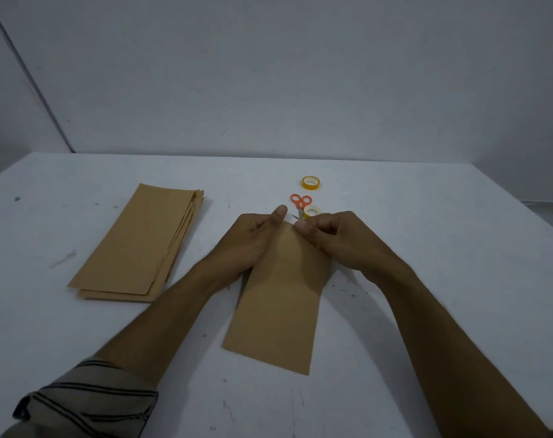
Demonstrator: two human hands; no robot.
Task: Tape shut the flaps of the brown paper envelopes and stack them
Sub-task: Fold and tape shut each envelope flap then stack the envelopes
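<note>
1. A brown envelope [278, 295] lies lengthwise on the scuffed white table [427, 248]. It looks thin, light and easily creased, so it is best pressed flat near its flap end.
2. At the envelope's far end, the left hand [256, 238] grips the edge with its thumb raised, and the right hand [332, 238] pinches what looks like a strip of tape [290, 219].
3. Just beyond the envelope are orange scissors [300, 202] and a tape roll [312, 211], with a second roll [310, 183] farther off. Left of the envelope is the stack of envelopes [136, 241].
4. Behind stands a bare grey wall [268, 74].

Head-worn view, forward-down over table [79, 216]
</note>
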